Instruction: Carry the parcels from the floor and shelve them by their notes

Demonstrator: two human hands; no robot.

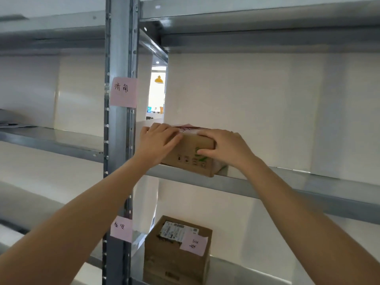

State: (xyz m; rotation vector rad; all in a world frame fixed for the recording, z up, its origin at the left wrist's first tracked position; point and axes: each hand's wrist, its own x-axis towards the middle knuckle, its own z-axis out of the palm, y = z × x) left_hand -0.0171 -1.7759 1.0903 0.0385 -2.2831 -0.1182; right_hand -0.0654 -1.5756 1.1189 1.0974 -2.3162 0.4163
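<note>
We hold the cardboard box [191,153] at the shelf [267,184] front edge, left hand [159,140] and right hand [224,147] clamped on its ends.

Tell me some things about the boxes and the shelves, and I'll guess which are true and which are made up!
1. Both hands are on the upper box. True: the left hand and right hand rest on it.
2. That box sits on the floor. False: it is on a metal shelf.
3. The lower box carries a pink note. True.
4. The notes on the post are green. False: both are pink.
5. The lower box is on the shelf above the hands. False: it is on the one below.
</note>
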